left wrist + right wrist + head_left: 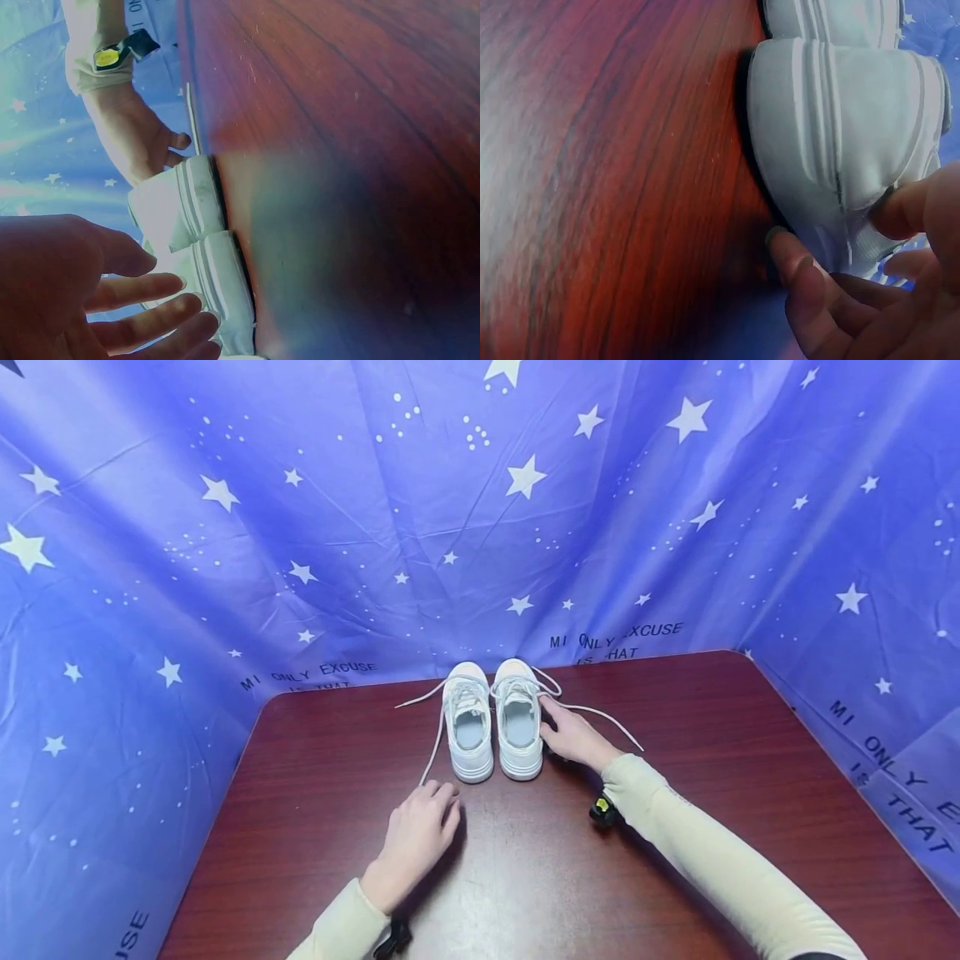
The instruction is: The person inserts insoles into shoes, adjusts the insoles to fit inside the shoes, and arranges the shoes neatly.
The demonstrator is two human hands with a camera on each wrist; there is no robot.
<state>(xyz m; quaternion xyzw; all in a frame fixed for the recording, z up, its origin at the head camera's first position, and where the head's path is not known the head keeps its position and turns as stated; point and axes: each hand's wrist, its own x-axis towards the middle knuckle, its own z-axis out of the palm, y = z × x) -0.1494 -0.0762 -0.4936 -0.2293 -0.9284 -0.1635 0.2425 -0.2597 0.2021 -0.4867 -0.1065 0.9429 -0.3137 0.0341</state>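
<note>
Two white lace-up shoes stand side by side on the table, toes toward the curtain: the left shoe (471, 766) and the right shoe (521, 763). Their laces are untied and spread out to both sides. My right hand (576, 735) is at the outer side of the right shoe. In the right wrist view its thumb (900, 214) touches the upper of that shoe (802, 112), and the bent fingers lie low along its side. My left hand (418, 827) hovers behind the left shoe's heel, fingers loosely bent and holding nothing.
The dark red-brown wooden table (315, 827) reaches back to a blue curtain (420, 527) with white stars, which surrounds it on three sides. One loose lace (607, 718) trails right past my right hand; another lace (433, 752) runs down toward my left hand.
</note>
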